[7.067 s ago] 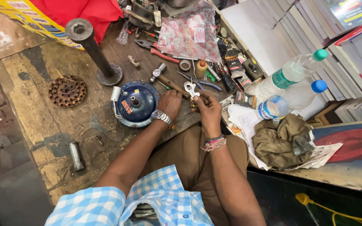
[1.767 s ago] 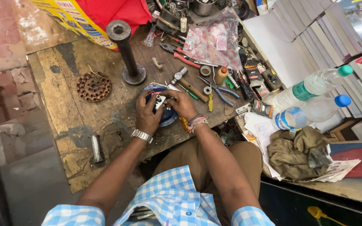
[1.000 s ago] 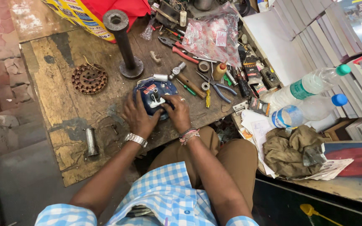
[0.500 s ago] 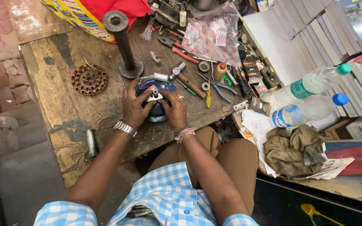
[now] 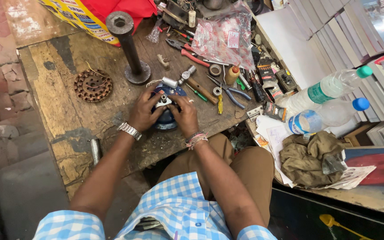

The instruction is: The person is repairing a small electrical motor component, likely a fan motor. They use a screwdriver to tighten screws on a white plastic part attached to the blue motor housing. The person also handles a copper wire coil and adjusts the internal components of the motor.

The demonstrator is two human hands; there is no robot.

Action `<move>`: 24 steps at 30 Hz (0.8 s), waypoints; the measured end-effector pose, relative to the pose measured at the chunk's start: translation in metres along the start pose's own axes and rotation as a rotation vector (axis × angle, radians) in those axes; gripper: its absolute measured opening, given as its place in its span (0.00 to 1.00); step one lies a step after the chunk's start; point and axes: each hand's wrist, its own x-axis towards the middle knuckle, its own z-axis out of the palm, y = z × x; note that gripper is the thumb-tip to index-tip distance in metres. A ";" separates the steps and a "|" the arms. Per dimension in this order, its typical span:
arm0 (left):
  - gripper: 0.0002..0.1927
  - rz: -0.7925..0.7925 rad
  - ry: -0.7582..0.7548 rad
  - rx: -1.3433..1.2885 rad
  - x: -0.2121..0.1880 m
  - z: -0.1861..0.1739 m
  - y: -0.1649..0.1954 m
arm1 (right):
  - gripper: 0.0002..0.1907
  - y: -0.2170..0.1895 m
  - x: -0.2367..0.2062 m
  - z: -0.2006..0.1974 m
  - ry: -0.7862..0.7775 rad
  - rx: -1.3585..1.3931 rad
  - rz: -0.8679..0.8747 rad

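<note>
A round blue motor housing point(image 5: 169, 91) with a metal shaft at its centre rests on the worn wooden workbench point(image 5: 67, 89). My left hand point(image 5: 144, 111) grips its left side, a metal watch on that wrist. My right hand point(image 5: 184, 114) clasps the right side, with thread bands at the wrist. Both hands cover most of the housing, so only its top rim and lower edge show. A small silver cylinder point(image 5: 170, 82) with a white wire lies just above it.
A copper-wound stator ring point(image 5: 93, 86) lies to the left, beside an upright metal post on a round base point(image 5: 128, 44). Pliers point(image 5: 187, 49), screwdrivers and small parts crowd the right side. Two plastic bottles point(image 5: 330, 89) and a brown rag point(image 5: 310, 155) sit further right.
Seven seconds ago my right hand held a tool away from the housing; both hands have since closed onto the housing and stayed there. The view has shifted slightly.
</note>
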 end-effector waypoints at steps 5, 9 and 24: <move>0.25 -0.016 0.002 0.028 -0.002 0.002 -0.004 | 0.17 0.005 0.004 -0.006 -0.113 0.081 0.082; 0.23 -0.082 0.022 0.099 -0.006 0.005 0.001 | 0.19 0.032 0.001 -0.057 -0.237 -0.203 0.132; 0.19 -0.121 0.146 0.329 -0.013 0.007 0.022 | 0.19 0.065 -0.006 -0.096 -0.106 -0.696 0.405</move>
